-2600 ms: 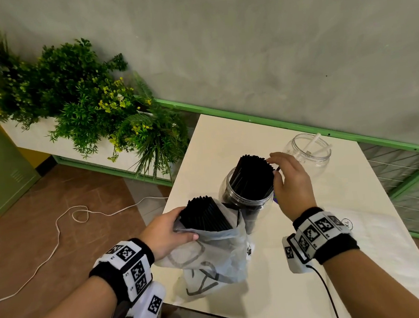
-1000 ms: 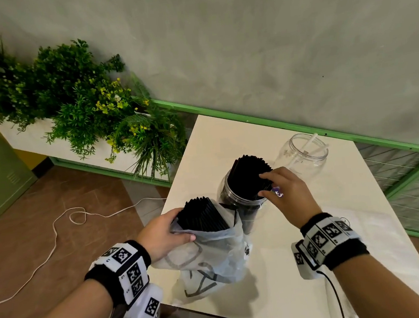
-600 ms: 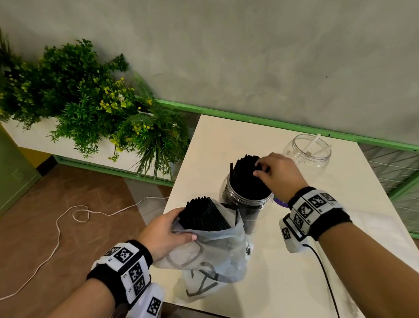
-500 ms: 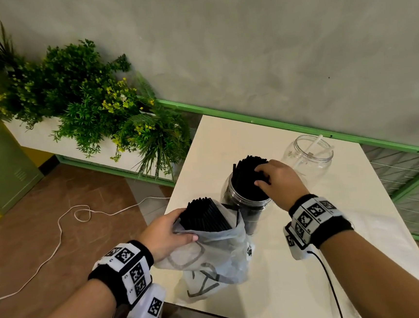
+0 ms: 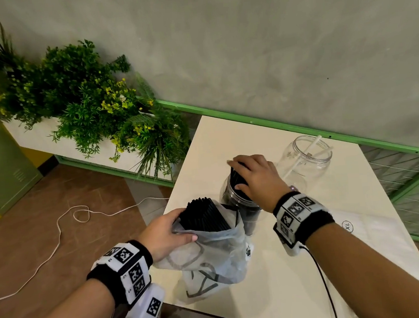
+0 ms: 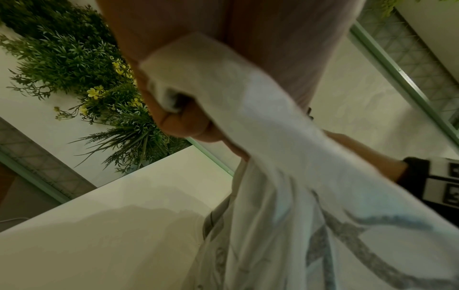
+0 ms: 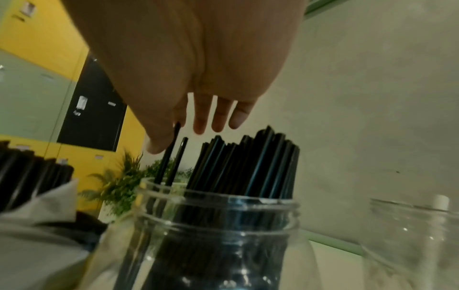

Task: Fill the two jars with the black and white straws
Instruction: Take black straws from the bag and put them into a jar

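Observation:
My left hand (image 5: 181,227) grips the rim of a translucent plastic bag (image 5: 212,260) that holds a bundle of black straws (image 5: 203,215); the left wrist view shows my fingers (image 6: 178,121) curled in the plastic. Behind the bag stands a clear jar (image 5: 234,199) packed with black straws. My right hand (image 5: 240,174) hovers over its mouth. In the right wrist view my thumb and forefinger (image 7: 171,133) pinch the top of one black straw (image 7: 166,162) at the jar's (image 7: 218,225) left edge, the other fingers straight. A second clear jar (image 5: 305,160) at the back right holds two white straws (image 5: 313,147).
The white table (image 5: 302,277) sits against a grey wall with a green rail (image 5: 251,122). A flat white bag (image 5: 376,223) lies at its right. Potted plants (image 5: 84,98) stand to the left, and a white cable (image 5: 69,221) runs over the floor.
My right hand has shifted left across the top of the black-straw jar and now pinches a single straw at its left edge. The left hand and bag have stayed put.

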`<action>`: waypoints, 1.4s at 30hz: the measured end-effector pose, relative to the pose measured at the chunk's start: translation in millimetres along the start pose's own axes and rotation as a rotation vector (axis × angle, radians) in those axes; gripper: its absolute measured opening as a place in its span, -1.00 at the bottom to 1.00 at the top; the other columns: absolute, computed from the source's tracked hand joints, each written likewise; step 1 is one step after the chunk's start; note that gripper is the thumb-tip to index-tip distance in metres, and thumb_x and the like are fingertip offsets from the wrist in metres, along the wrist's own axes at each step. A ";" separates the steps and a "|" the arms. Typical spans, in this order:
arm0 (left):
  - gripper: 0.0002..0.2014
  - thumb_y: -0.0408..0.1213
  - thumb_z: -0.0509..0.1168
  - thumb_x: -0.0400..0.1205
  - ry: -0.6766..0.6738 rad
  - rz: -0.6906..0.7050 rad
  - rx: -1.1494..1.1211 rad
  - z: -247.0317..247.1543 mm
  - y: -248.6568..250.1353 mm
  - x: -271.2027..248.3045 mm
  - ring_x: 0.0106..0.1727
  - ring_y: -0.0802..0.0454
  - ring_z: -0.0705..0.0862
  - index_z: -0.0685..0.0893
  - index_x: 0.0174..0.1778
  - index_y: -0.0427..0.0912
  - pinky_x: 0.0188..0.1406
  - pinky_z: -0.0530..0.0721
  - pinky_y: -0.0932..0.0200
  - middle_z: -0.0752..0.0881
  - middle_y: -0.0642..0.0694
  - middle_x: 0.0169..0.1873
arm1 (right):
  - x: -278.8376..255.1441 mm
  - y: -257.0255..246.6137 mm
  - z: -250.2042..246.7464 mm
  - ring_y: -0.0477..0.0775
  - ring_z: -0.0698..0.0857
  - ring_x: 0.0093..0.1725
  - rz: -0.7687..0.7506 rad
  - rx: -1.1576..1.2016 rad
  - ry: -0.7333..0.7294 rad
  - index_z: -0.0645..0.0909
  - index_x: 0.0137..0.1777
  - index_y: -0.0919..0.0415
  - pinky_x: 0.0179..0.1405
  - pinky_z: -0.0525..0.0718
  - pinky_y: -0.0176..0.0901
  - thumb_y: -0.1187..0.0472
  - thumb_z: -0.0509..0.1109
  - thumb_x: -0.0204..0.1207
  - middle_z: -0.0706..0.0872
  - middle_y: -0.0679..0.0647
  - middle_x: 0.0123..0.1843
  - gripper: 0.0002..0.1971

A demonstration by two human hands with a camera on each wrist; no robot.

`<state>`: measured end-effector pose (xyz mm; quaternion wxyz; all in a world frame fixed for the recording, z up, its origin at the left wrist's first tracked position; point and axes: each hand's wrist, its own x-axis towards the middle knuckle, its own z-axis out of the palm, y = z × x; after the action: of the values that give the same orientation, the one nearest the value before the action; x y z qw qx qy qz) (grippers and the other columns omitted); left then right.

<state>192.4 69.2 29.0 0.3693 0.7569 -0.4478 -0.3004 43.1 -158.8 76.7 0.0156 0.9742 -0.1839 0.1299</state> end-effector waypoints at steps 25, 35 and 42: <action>-0.35 -0.16 0.53 0.44 0.006 -0.004 0.023 1.2 2.1 -4.3 0.25 0.20 0.60 0.47 0.45 -0.07 0.18 0.50 0.37 0.66 0.10 0.22 | 2.8 14.4 9.3 0.17 0.54 -0.08 0.041 0.273 0.218 0.76 0.00 0.16 -0.04 0.57 0.02 0.22 0.46 0.47 0.74 0.01 -0.19 -0.86; -0.36 -0.17 0.53 0.44 0.001 0.002 0.002 3.2 1.2 -3.3 0.25 0.21 0.60 0.48 0.44 -0.07 0.20 0.51 0.35 0.65 0.15 0.18 | -28.0 28.0 11.8 0.25 0.49 0.26 0.188 0.163 0.333 0.62 0.29 0.13 0.26 0.50 0.14 0.31 0.44 0.47 0.55 0.14 0.33 -0.62; -0.38 -0.18 0.53 0.44 0.007 -0.008 -0.017 3.5 -2.0 -4.7 0.25 0.20 0.61 0.49 0.42 -0.06 0.23 0.52 0.33 0.67 0.13 0.19 | -34.4 38.9 20.1 0.12 0.15 0.63 0.167 0.171 -0.001 0.00 0.67 -0.05 0.58 0.19 0.11 -0.18 0.19 0.60 0.03 -0.03 0.71 -0.28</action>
<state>188.6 73.1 26.1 0.3760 0.7566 -0.4410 -0.3029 3.0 -184.4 47.7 -0.0784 0.9533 -0.2526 0.1455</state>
